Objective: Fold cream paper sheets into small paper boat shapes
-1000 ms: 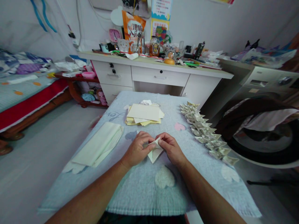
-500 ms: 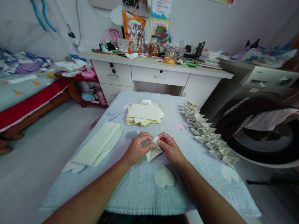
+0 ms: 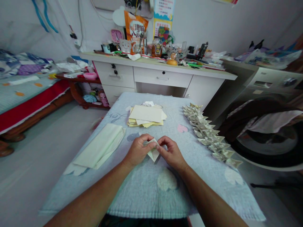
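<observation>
Between my hands, over the middle of the cloth-covered table, is a small piece of folded paper (image 3: 153,154), pale cream with a point toward me. My left hand (image 3: 140,149) pinches its left side, thumb on top. On the other side, my right hand (image 3: 170,151) grips the paper's right edge between thumb and fingers. Beyond them lies a stack of cream and yellow paper sheets (image 3: 147,114). To the left rests a larger folded bundle of pale paper (image 3: 100,146). Along the right side runs a row of folded paper pieces (image 3: 204,129) with pointed ends, nested together.
A blue patterned cloth (image 3: 132,192) covers the table. Behind it stands a white desk (image 3: 163,77) crowded with a jar (image 3: 156,47), an orange bag (image 3: 135,30) and clutter. A washing machine (image 3: 267,85) is at right, a bed (image 3: 28,91) at left.
The folded paper has turned in my hands and now shows a narrower diamond shape with its point toward me. Both hands have shifted slightly, and the right fingers are more curled.
</observation>
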A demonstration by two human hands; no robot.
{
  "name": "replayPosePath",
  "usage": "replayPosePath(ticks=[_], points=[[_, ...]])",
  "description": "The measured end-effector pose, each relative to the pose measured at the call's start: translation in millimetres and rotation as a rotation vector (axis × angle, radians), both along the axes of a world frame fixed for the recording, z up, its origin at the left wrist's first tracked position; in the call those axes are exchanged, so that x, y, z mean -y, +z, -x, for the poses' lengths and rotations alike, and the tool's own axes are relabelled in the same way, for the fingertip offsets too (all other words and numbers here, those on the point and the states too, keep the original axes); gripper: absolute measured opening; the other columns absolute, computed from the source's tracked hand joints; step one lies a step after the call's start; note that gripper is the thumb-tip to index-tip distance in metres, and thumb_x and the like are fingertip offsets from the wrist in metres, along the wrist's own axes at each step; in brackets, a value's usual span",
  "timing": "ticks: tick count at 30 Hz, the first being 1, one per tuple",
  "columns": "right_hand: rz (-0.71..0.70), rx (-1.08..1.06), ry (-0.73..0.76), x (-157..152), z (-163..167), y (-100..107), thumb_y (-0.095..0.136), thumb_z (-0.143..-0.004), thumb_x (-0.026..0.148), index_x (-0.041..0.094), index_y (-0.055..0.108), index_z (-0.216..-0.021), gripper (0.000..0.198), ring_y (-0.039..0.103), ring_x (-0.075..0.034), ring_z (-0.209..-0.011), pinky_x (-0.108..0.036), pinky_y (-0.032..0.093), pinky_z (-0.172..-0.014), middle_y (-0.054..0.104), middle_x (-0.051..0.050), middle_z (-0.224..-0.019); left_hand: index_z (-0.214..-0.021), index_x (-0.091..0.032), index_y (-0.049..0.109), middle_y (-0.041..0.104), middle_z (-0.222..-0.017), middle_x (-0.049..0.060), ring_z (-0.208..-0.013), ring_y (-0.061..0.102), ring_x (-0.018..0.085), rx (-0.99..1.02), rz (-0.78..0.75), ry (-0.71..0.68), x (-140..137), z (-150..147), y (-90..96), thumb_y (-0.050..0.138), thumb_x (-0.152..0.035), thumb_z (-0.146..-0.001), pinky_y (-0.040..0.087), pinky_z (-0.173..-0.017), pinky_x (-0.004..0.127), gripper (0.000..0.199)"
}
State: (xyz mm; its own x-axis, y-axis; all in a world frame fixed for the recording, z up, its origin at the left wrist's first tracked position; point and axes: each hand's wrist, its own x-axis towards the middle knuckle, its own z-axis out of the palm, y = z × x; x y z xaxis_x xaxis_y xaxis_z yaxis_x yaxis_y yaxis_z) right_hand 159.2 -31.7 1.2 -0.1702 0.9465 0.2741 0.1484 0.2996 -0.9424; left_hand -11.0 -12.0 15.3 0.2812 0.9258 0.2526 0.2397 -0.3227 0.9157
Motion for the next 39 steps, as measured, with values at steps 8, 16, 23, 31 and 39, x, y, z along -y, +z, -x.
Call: replayPosePath(ticks=[8, 16, 23, 31, 39], points=[[0.002, 0.015, -0.021, -1.7, -1.1, -2.1, 0.062, -0.084, 0.037, 0.019, 0.058, -0.077, 0.019, 0.049, -0.014, -0.068, -0.027, 0.041, -0.065, 0.055, 0.000, -0.070, -0.076, -0.018, 0.065, 0.058, -0.083, 0.002, -0.088, 0.056, 0.018, -0.092, -0.099, -0.015, -2.0, 0.5, -2.6, 0.065, -0.030, -0.079, 0.043, -0.081, 0.029, 0.013], [-0.006, 0.019, -0.020, -1.4, -0.9, -0.4, 0.060, -0.084, 0.035, 0.019, 0.057, -0.076, 0.018, 0.048, -0.013, -0.066, -0.026, 0.041, -0.064, 0.055, 0.001, -0.069, -0.109, -0.020, 0.055, 0.060, -0.103, 0.004, -0.092, 0.056, 0.016, 0.159, 0.012, 0.073, -1.5, 0.6, -6.1, 0.067, -0.027, -0.076, 0.046, -0.084, 0.029, 0.036], [-0.022, 0.009, -0.013, 0.1, -1.6, 0.6, 0.061, -0.084, 0.032, 0.019, 0.060, -0.084, 0.013, 0.050, -0.013, -0.070, -0.026, 0.041, -0.068, 0.056, 0.001, -0.074, -0.081, -0.015, 0.063, 0.060, -0.069, 0.000, -0.064, 0.054, 0.012, 0.157, 0.148, -0.085, -4.4, 1.4, -5.8, 0.063, -0.033, -0.080, 0.044, -0.061, 0.023, 0.018], [-0.014, 0.070, -0.031, 0.3, -1.3, 3.6, 0.058, -0.086, 0.033, 0.018, 0.061, -0.076, 0.018, 0.049, -0.012, -0.065, -0.025, 0.039, -0.062, 0.055, 0.001, -0.068, -0.083, -0.015, 0.063, 0.057, -0.069, -0.001, -0.063, 0.052, 0.011, 0.080, 0.124, -0.105, -0.5, -0.8, -4.1, 0.061, -0.030, -0.082, 0.041, -0.059, 0.022, 0.016], [0.135, -0.068, 0.037, 0.6, 0.0, 1.1, 0.062, -0.083, 0.040, 0.017, 0.058, -0.074, 0.025, 0.044, -0.010, -0.056, -0.022, 0.036, -0.055, 0.051, 0.003, -0.062, -0.085, -0.015, 0.060, 0.054, -0.069, -0.002, -0.064, 0.049, 0.011, 0.106, 0.185, -0.135, -1.2, -0.1, -6.2, 0.061, -0.033, -0.082, 0.040, -0.060, 0.021, 0.018]])
